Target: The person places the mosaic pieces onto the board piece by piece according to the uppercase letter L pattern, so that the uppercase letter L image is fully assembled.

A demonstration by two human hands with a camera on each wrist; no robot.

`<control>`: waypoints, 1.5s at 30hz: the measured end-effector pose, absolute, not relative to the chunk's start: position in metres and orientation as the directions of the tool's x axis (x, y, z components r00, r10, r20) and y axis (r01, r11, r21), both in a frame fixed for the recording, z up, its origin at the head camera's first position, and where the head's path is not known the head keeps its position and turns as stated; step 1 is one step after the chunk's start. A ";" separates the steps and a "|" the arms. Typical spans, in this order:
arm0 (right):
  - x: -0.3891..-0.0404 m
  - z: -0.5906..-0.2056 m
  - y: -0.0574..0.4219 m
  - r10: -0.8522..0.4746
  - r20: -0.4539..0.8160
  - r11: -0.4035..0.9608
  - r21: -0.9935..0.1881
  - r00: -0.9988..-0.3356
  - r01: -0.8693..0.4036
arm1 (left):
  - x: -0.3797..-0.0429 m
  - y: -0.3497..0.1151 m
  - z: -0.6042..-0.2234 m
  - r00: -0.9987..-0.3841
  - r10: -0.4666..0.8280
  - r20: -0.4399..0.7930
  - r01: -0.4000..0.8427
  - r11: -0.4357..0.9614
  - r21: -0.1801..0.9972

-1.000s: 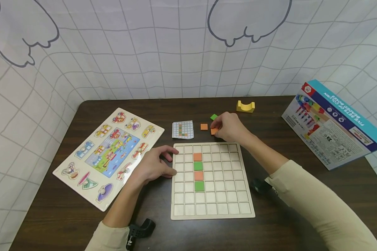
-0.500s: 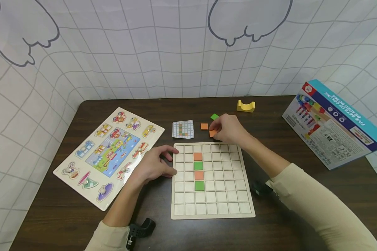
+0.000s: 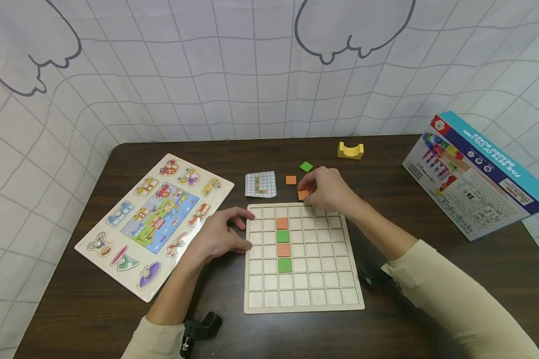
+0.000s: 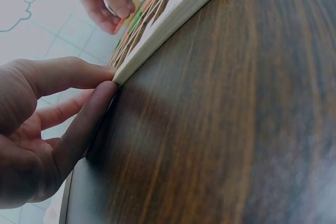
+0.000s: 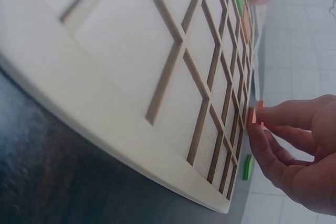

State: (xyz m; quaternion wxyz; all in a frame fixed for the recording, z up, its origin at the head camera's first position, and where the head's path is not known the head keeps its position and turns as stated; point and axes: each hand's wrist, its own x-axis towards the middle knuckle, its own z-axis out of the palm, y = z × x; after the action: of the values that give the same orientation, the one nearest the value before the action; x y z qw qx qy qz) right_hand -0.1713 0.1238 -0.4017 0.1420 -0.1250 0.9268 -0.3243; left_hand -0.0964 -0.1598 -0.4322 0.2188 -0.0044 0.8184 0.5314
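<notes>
The left hand (image 3: 222, 232) rests its fingertips and thumb tip against the left edge of a pale wooden grid board (image 3: 269, 309); the left wrist view shows both tips right at that edge. Just beyond the board's far edge, the right hand (image 3: 330, 189) pinches an orange square tile (image 3: 303, 194) between thumb and fingers. One column of the grid holds orange and green tiles, alternating, with a green tile (image 3: 285, 265) nearest the person. A loose orange tile (image 3: 291, 180) and a loose green tile (image 3: 306, 167) lie beyond the right hand.
A small card (image 3: 260, 185) printed with a coloured grid lies behind the board. A knobbed picture puzzle (image 3: 117, 209) sits at the left. Toward the back stands a yellow curved block (image 3: 351, 151). A large toy box (image 3: 471, 184) leans at the right.
The right hand has drawn the orange tile slightly toward the board and to the left, away from the loose green tile. The left hand stays at the board's edge.
</notes>
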 end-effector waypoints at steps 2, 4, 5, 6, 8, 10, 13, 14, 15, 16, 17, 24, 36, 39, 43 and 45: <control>-0.169 -0.401 0.124 -0.328 -0.171 0.757 -0.636 -0.929 -0.150 | -0.096 -0.160 -0.432 -0.904 0.225 -0.363 -0.239 0.437 0.867; -0.166 -0.400 0.124 -0.331 -0.160 0.757 -0.633 -0.930 -0.160 | -0.096 -0.160 -0.432 -0.904 0.225 -0.363 -0.237 0.443 0.865; -0.166 -0.400 0.124 -0.336 -0.152 0.757 -0.631 -0.929 -0.170 | -0.096 -0.160 -0.432 -0.904 0.226 -0.363 -0.236 0.445 0.864; -0.164 -0.400 0.124 -0.341 -0.145 0.756 -0.630 -0.929 -0.179 | -0.096 -0.160 -0.431 -0.904 0.226 -0.363 -0.234 0.447 0.863; -0.162 -0.400 0.123 -0.346 -0.136 0.755 -0.627 -0.928 -0.190 | -0.096 -0.160 -0.431 -0.904 0.227 -0.362 -0.233 0.449 0.863; -0.160 -0.400 0.123 -0.350 -0.134 0.751 -0.632 -0.927 -0.193 | -0.096 -0.160 -0.431 -0.904 0.227 -0.362 -0.231 0.451 0.862; -0.156 -0.397 0.122 -0.348 -0.142 0.752 -0.632 -0.927 -0.186 | -0.096 -0.160 -0.431 -0.904 0.227 -0.361 -0.230 0.452 0.862; -0.155 -0.397 0.122 -0.347 -0.144 0.753 -0.632 -0.927 -0.184 | -0.096 -0.160 -0.431 -0.905 0.227 -0.361 -0.230 0.454 0.861; -0.154 -0.397 0.122 -0.348 -0.146 0.753 -0.631 -0.926 -0.184 | -0.096 -0.160 -0.430 -0.905 0.226 -0.361 -0.230 0.455 0.860; -0.153 -0.396 0.122 -0.348 -0.148 0.754 -0.632 -0.926 -0.182 | -0.096 -0.160 -0.430 -0.905 0.225 -0.362 -0.230 0.456 0.860; -0.152 -0.395 0.122 -0.347 -0.152 0.754 -0.631 -0.925 -0.179 | -0.096 -0.160 -0.430 -0.905 0.224 -0.362 -0.231 0.456 0.860; -0.144 -0.393 0.121 -0.345 -0.158 0.740 -0.652 -0.925 -0.164 | -0.096 -0.159 -0.430 -0.906 0.226 -0.359 -0.224 0.462 0.858; -0.129 -0.389 0.116 -0.357 -0.126 0.735 -0.650 -0.926 -0.195 | -0.096 -0.159 -0.430 -0.906 0.222 -0.360 -0.219 0.483 0.848; -0.126 -0.389 0.116 -0.362 -0.126 0.734 -0.649 -0.924 -0.199 | -0.095 -0.159 -0.429 -0.906 0.220 -0.363 -0.221 0.485 0.846; -0.122 -0.390 0.115 -0.357 -0.132 0.735 -0.650 -0.925 -0.191 | -0.096 -0.159 -0.429 -0.905 0.222 -0.363 -0.222 0.483 0.847; -0.120 -0.390 0.115 -0.356 -0.133 0.734 -0.652 -0.925 -0.189 | -0.096 -0.159 -0.429 -0.905 0.224 -0.363 -0.222 0.481 0.848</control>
State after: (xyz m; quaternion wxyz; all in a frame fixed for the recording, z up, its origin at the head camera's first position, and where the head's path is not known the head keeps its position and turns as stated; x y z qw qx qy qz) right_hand -0.1201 0.1147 -0.3899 0.1253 -0.1479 0.9227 -0.3333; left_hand -0.0955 -0.1592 -0.4290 0.2185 0.0006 0.8322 0.5096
